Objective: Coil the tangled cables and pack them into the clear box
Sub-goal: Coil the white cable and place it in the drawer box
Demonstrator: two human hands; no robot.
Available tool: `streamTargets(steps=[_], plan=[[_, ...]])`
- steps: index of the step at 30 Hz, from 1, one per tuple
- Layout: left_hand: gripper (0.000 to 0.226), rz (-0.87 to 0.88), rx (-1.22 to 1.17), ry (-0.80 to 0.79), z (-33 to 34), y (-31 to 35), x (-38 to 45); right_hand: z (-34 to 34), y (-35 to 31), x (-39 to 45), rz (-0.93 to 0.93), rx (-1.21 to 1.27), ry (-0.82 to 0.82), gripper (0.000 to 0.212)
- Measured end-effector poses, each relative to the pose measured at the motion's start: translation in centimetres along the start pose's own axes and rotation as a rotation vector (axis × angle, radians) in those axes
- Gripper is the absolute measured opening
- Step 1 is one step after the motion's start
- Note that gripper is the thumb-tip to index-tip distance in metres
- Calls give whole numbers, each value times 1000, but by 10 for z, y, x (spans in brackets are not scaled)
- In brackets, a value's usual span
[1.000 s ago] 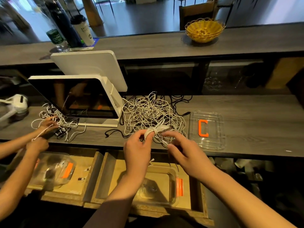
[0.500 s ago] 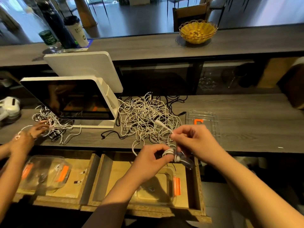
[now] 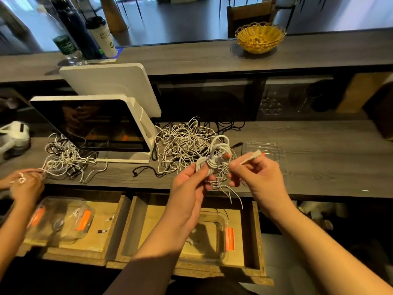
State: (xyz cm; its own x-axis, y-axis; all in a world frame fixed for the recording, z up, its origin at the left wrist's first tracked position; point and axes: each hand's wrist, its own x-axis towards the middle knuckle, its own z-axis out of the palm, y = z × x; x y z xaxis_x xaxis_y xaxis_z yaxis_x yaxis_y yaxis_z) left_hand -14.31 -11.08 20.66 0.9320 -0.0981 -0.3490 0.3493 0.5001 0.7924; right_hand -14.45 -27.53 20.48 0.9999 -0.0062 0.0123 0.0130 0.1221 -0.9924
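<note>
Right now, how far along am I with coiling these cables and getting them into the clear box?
Early on. The clear box in the open drawer seems to hold only a little so far. In hand: your left hand grips a wrapped white bundle while your right hand pinches its loose connector end. Left: the big tangled pile on the counter.

Dark wood-grain counter. On it: tangled white cable pile at centre, black cords behind, white monitor stand left of pile, second white-and-black tangle further left, clear lid right of pile. Upper ledge: yellow basket, cups.
</note>
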Motion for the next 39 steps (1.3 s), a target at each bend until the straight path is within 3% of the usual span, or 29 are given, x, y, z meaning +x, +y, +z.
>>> streamTargets(steps=[5,8,11,15,18,22,26,32,39], plan=[[16,47,64,151,11,-2,-4,10,-3,-6,-249,-322,-72,20],[16,100,234,215,13,-2,-4,10,-3,-5,-337,-563,-147,24],[16,178,423,194,15,-5,-5,6,-3,-3,-443,-748,-173,14],[10,252,598,135,17,-4,-4,-2,-2,-2,-723,-941,-117,17],[13,251,667,83,20,-4,-6,-11,1,-1,-790,-1001,-43,19],[8,281,775,30,25,-3,-3,-18,-3,5,-718,-926,-79,24],[8,307,931,-36,28,-5,0,-23,-10,4,-430,-841,-101,32],[9,685,1311,-165,28,-11,3,-23,-11,4,-140,-631,-26,28],[8,600,1245,-211,29,-20,4,-32,-13,-1,-28,-504,-51,34]])
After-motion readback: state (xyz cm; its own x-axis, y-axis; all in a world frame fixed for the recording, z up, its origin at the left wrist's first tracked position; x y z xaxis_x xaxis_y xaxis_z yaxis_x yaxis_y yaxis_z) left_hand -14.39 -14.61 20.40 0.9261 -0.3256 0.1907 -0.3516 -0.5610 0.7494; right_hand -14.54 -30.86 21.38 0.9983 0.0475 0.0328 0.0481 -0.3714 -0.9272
